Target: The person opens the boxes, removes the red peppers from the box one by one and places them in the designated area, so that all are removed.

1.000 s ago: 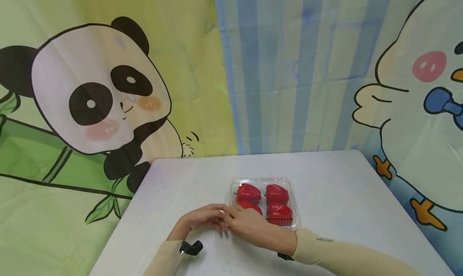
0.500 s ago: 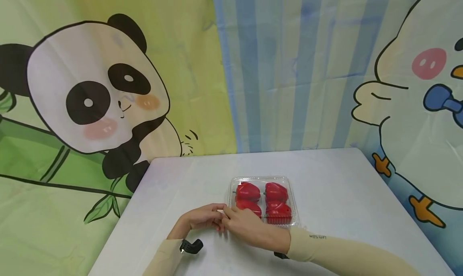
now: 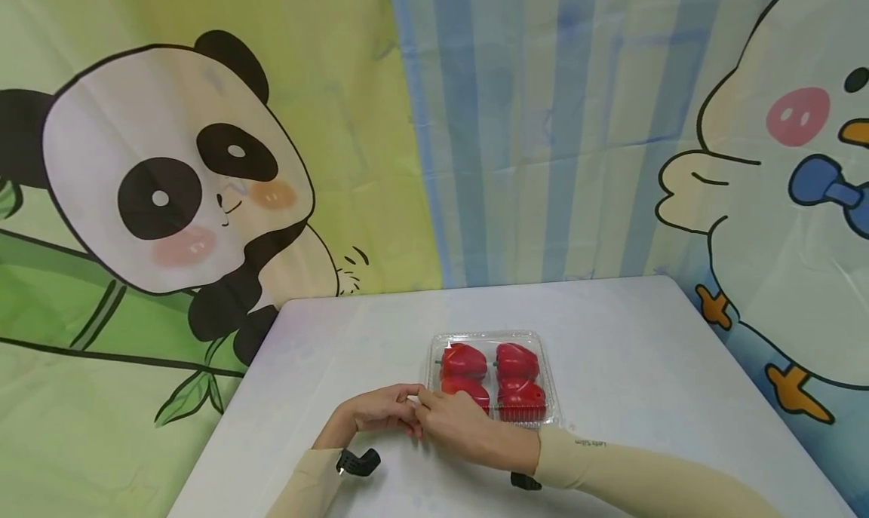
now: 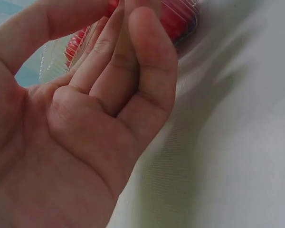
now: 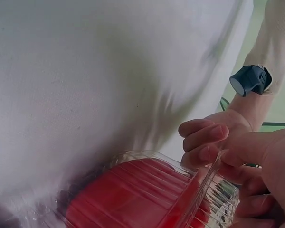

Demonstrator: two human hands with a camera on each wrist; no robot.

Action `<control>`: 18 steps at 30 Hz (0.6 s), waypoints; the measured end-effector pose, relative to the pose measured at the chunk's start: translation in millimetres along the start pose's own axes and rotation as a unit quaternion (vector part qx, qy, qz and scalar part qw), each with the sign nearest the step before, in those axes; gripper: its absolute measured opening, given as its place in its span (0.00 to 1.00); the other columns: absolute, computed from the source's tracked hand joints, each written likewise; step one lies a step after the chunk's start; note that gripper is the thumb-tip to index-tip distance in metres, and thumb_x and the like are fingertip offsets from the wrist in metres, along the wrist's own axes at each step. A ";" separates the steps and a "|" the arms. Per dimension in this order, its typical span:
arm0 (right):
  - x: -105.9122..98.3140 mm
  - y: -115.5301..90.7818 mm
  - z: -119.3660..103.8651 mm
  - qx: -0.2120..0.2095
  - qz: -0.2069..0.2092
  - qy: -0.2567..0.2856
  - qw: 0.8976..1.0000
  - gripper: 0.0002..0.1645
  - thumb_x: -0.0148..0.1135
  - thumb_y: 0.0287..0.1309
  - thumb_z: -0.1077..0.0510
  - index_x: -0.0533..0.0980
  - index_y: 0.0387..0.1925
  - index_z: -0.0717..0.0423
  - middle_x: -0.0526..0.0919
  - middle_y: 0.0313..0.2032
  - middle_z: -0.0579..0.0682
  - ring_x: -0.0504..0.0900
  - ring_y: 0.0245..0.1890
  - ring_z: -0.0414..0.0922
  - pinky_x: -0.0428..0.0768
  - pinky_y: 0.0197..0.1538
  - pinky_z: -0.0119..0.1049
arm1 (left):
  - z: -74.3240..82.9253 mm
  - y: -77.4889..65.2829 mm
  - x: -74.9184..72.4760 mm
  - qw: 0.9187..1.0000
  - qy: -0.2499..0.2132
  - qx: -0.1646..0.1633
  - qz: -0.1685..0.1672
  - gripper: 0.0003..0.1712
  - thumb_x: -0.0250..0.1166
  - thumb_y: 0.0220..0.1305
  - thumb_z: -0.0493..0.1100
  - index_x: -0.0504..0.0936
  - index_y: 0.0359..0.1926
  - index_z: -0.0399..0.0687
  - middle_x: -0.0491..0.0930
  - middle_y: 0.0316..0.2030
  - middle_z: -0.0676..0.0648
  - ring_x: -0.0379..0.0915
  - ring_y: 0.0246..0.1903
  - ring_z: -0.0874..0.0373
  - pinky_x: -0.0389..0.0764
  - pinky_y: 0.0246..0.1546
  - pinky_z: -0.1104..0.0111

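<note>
A clear plastic clamshell box (image 3: 549,382) lies on the table with several red bell peppers (image 3: 517,361) inside. My left hand (image 3: 380,410) is at the box's near left corner, its thumb and fingers curled around the edge. My right hand (image 3: 458,427) crosses in front and pinches the rim at the same corner, fingertips against the left ones. In the right wrist view, the box's ridged wall (image 5: 225,190) runs between the fingers of both hands. In the left wrist view, the fingertips of my left hand (image 4: 90,114) are partly cut off at the top edge.
A white table (image 3: 631,352) carries the box. Behind it hangs a curtain (image 3: 516,126) with a panda and a white bird printed on it. A black wrist camera (image 3: 358,463) sits on the left wrist, another (image 3: 525,482) on the right.
The right hand and forearm have shifted slightly left, still at the box corner. The left hand has hardly moved. The head view has drifted a little.
</note>
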State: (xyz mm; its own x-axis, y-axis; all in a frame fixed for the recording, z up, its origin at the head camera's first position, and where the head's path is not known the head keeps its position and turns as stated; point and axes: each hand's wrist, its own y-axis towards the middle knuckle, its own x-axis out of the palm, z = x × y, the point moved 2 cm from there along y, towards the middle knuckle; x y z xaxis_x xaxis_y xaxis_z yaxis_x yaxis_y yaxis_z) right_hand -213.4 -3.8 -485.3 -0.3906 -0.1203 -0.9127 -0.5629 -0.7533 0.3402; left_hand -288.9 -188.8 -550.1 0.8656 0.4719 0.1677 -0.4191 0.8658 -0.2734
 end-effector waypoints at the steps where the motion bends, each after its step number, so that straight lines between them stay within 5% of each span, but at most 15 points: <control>1: 0.3 0.5 0.3 0.003 0.006 0.009 1.000 0.10 0.73 0.57 0.45 0.85 0.38 0.42 0.83 0.37 0.41 0.77 0.25 0.35 0.71 0.21 0.24 | 0.0 0.0 0.0 1.000 -0.002 0.002 -0.004 0.21 0.57 0.68 0.35 0.67 0.60 0.44 0.87 0.36 0.53 0.82 0.39 0.62 0.82 0.43 0.70; 7: 2.9 1.4 4.0 0.016 0.036 0.060 0.997 0.07 0.73 0.56 0.45 0.84 0.31 0.41 0.80 0.33 0.40 0.75 0.22 0.33 0.71 0.20 0.25 | 2.0 0.5 -1.2 1.000 -0.007 0.011 -0.025 0.26 0.58 0.71 0.36 0.64 0.67 0.40 0.88 0.39 0.51 0.83 0.41 0.61 0.82 0.48 0.68; 18: 6.6 2.0 9.3 0.007 0.035 0.106 0.994 0.06 0.72 0.57 0.49 0.83 0.31 0.43 0.77 0.30 0.40 0.70 0.21 0.33 0.65 0.21 0.22 | 3.4 3.7 0.4 1.000 0.002 0.006 -0.016 0.28 0.58 0.67 0.38 0.65 0.67 0.38 0.87 0.40 0.51 0.83 0.40 0.62 0.82 0.47 0.68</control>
State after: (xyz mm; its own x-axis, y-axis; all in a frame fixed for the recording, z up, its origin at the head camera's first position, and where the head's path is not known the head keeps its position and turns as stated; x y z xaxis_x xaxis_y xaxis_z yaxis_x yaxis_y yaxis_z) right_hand -223.9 -0.1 -488.5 -0.2682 -0.3072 -0.9131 -0.5495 -0.7297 0.4069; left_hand -291.0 -184.8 -547.8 0.8795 0.4433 0.1731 -0.3944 0.8825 -0.2563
